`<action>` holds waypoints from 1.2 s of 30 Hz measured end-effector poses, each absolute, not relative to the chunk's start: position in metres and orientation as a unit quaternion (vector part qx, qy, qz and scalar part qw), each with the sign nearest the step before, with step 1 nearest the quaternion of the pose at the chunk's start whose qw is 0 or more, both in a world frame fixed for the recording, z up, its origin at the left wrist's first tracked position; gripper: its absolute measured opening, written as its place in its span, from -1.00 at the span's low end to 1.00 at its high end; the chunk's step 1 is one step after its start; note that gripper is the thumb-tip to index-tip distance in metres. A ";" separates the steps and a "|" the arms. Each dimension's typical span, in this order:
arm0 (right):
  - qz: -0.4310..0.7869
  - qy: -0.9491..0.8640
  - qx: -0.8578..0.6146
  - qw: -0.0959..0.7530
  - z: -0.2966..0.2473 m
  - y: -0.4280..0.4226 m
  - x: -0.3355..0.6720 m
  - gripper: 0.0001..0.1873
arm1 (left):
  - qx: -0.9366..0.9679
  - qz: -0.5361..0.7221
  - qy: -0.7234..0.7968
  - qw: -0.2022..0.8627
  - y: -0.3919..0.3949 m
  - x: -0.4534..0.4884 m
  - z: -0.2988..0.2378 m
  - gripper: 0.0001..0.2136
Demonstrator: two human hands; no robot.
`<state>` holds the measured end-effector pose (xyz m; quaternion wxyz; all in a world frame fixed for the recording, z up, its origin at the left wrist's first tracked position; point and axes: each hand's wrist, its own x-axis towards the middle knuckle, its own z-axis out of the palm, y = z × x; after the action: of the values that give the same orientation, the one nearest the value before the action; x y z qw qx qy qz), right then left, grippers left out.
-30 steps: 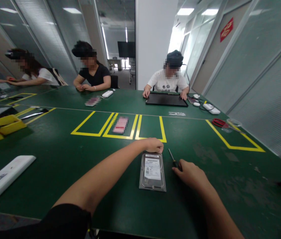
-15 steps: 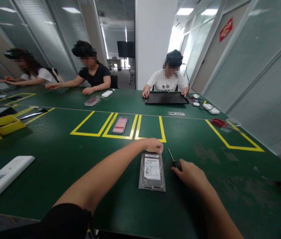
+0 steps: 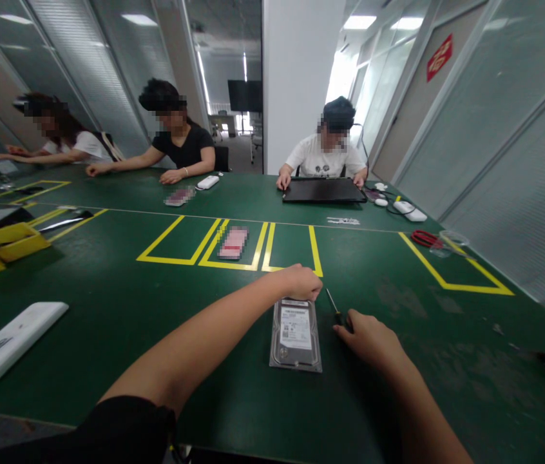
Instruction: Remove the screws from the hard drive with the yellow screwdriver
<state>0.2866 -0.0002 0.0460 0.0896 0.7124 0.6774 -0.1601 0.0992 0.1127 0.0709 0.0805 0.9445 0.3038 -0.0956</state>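
A hard drive [image 3: 296,332] lies flat on the green table in front of me, its white label facing up. Over its far edge, my left hand [image 3: 305,282] is closed with the fingers curled under; whatever they may hold is hidden. To the right of the drive, my right hand [image 3: 366,332] is wrapped round the dark handle of a screwdriver [image 3: 333,301]. The thin metal shaft points away from me and a little to the left, apart from the drive. My right hand rests low at the table top.
Yellow tape outlines [image 3: 292,269] mark the table beyond my hands, one with a pink phone-like object [image 3: 234,243]. A white oblong device [image 3: 14,345] and yellow bins [image 3: 24,243] are at left. Red-handled pliers or scissors [image 3: 426,239] lie right. A co-worker [image 3: 325,154] opposite holds a dark panel [image 3: 324,190].
My left hand has shifted slightly to the right over the drive's far edge. The screwdriver, my right hand and the drive look nearly unmoved.
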 end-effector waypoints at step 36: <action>-0.114 0.645 0.754 -0.048 0.054 0.000 0.298 -0.69 | 0.847 0.206 0.469 0.142 -0.028 0.051 0.051 -0.64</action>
<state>0.2975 0.0000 0.0540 -0.0482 0.7543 0.6447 -0.1141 0.0506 -0.0284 0.0506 0.1415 0.8473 0.4686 0.2061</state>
